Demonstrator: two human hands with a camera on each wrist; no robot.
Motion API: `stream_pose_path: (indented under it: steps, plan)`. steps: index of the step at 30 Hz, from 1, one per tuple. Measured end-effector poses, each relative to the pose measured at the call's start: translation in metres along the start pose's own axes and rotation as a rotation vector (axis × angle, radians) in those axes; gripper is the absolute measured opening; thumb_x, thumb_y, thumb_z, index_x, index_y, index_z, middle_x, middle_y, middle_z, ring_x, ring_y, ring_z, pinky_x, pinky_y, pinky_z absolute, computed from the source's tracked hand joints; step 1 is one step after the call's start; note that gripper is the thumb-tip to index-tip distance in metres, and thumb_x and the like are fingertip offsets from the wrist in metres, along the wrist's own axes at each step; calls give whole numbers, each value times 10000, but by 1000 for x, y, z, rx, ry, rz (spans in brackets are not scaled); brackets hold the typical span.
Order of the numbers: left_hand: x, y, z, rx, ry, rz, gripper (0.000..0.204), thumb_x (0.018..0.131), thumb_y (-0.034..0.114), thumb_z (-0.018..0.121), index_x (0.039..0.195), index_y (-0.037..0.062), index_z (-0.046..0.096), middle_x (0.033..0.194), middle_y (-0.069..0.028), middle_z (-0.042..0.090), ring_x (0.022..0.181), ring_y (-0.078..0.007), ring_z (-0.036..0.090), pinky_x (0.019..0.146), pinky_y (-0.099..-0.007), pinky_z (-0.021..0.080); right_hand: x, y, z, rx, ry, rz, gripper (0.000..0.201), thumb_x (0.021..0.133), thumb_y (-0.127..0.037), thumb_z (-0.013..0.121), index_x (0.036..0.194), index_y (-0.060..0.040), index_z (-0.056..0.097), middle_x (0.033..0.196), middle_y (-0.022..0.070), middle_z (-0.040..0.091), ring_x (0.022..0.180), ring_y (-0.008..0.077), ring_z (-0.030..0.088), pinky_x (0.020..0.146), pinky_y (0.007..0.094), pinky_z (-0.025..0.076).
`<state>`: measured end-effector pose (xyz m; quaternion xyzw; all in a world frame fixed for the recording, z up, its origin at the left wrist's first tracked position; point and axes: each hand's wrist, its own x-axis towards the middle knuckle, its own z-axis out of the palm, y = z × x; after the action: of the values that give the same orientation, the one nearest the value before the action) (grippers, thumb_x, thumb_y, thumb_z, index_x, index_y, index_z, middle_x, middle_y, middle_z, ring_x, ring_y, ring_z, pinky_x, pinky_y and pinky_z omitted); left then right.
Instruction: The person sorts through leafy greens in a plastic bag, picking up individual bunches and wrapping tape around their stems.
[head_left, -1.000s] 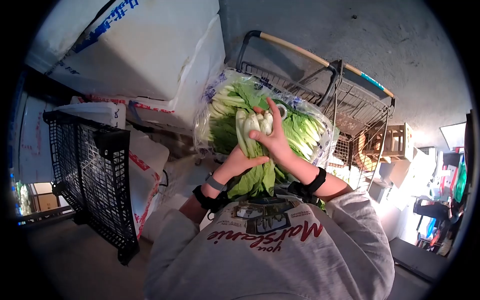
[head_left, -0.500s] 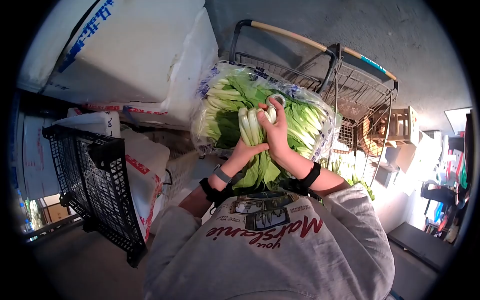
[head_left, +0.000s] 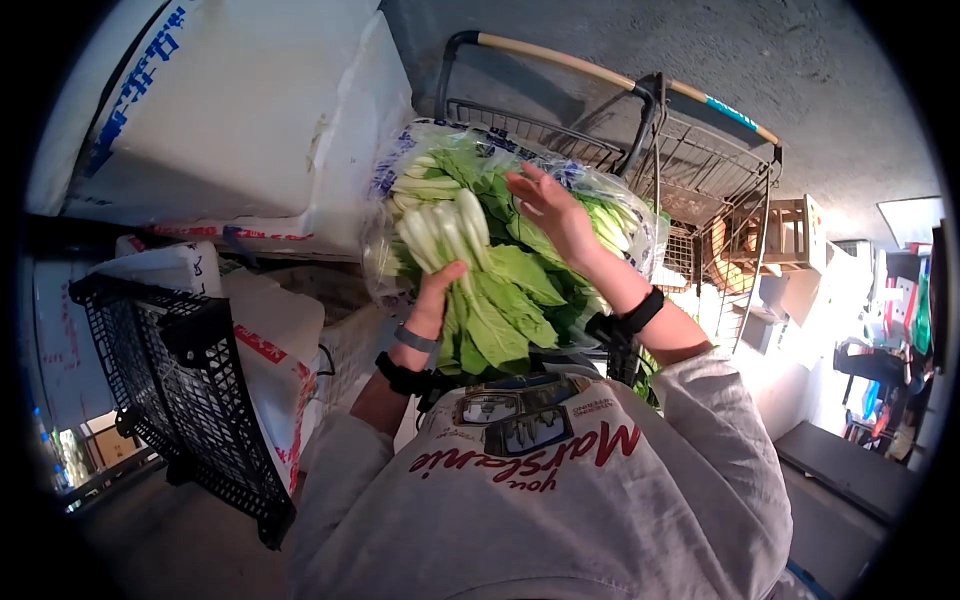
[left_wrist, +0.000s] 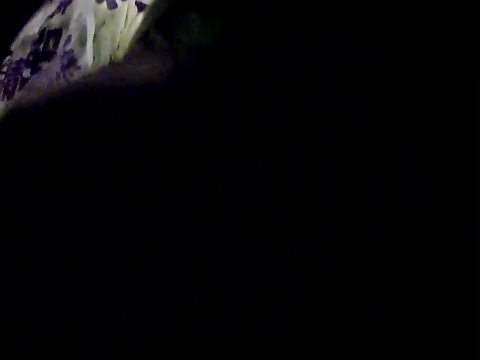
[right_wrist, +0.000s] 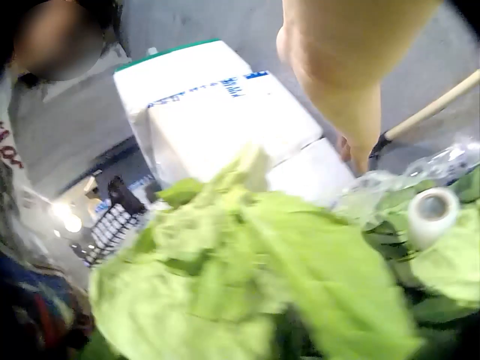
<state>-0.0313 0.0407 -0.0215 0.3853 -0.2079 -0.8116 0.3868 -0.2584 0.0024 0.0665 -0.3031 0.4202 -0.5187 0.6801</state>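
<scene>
My left hand (head_left: 436, 295) grips a bunch of leafy greens (head_left: 500, 308), its white stalks pointing up and its leaves spread toward my chest. Just right of the bunch, my right hand (head_left: 558, 215) is raised with its fingers extended, holding nothing. Beneath both lie more greens (head_left: 612, 228) in a clear plastic liner (head_left: 385, 235) with blue print. The right wrist view shows the right hand (right_wrist: 337, 75) above the leaves (right_wrist: 247, 277), with a white roll (right_wrist: 433, 216) on the greens beside them. The left wrist view is mostly dark, with plastic (left_wrist: 64, 45) at one corner.
White foam boxes (head_left: 230, 120) stand at the upper left, a black plastic crate (head_left: 190, 370) tilted below them. Wire carts (head_left: 700, 190) with wood-coloured handles are behind the greens. A wooden crate (head_left: 800, 230) stands at the right.
The right hand has come off the bunch and moved to the right, its fingers extended. The left hand has carried the bunch leftward, and its leaves have fanned out.
</scene>
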Motion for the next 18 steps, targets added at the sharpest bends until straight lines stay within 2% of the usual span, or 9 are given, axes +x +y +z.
stream_pose_path:
  steps: [2, 3, 4, 6, 9, 13, 14, 16, 18]
  plan:
    - [-3, 9, -18, -9, 1, 13, 489, 775, 204, 644, 1189, -3, 488, 1042, -93, 582, 891, -186, 598, 778, -294, 508, 13, 5, -49, -424, -9, -74, 487, 906, -254, 543, 1300, -5, 403, 1180, 108, 570, 1107, 227, 515, 975, 349, 373]
    - [-9, 21, -22, -32, -49, 15, 485, 781, 194, 635, 1196, -6, 482, 1051, -96, 583, 891, -193, 602, 778, -298, 512, 19, 22, -73, -700, 61, -189, 376, 833, -103, 610, 1185, -17, 508, 1030, 74, 630, 940, 240, 579, 834, 340, 445]
    - [-18, 34, -17, -53, -98, 17, 481, 787, 185, 625, 1202, -8, 477, 1060, -99, 583, 891, -199, 607, 777, -302, 517, 15, 21, -78, -1293, 17, -366, 383, 770, -131, 639, 1131, -45, 546, 979, 55, 630, 911, 247, 559, 862, 365, 403]
    - [-31, 48, -8, -85, -76, -7, 557, 789, 229, 622, 1250, -25, 437, 1142, -131, 558, 974, -226, 586, 850, -325, 495, 13, 29, -82, -2011, -99, -655, 370, 727, -209, 657, 1068, -79, 597, 921, 49, 625, 904, 238, 538, 869, 372, 351]
    - [-31, 59, -18, -52, -276, 53, 741, 772, 357, 623, 1317, -64, 352, 1279, -175, 468, 1139, -263, 491, 979, -355, 401, 34, 44, -87, -2188, -112, -537, 316, 718, -286, 656, 978, -107, 646, 890, 42, 619, 889, 212, 522, 840, 360, 312]
    - [-41, 66, -17, 6, -225, 60, 749, 764, 340, 634, 1320, -68, 341, 1273, -173, 474, 1137, -266, 494, 973, -358, 406, 24, 20, -67, -1489, 114, -125, 228, 750, -300, 657, 869, -106, 664, 834, 19, 609, 817, 198, 505, 772, 336, 312]
    - [-42, 65, -16, -36, -221, 57, 758, 757, 334, 640, 1323, -67, 333, 1275, -173, 472, 1138, -267, 492, 976, -362, 404, 18, 7, -60, -1489, 117, -125, 228, 750, -300, 657, 869, -106, 664, 834, 19, 609, 817, 198, 505, 772, 336, 312]
    - [-44, 62, -9, -80, -229, 37, 767, 751, 327, 647, 1327, -66, 326, 1277, -174, 470, 1140, -268, 490, 978, -365, 401, -3, -18, -46, -302, 131, 128, 227, 769, -303, 652, 870, -100, 650, 812, -9, 589, 785, 142, 477, 771, 317, 298]
    - [-44, 64, -4, -60, -219, 106, 760, 745, 326, 651, 1315, -63, 333, 1248, -176, 492, 1101, -263, 519, 944, -364, 433, -10, -24, -42, -298, 157, 125, 249, 772, -306, 648, 904, -96, 633, 845, -27, 569, 802, 102, 443, 774, 307, 281]
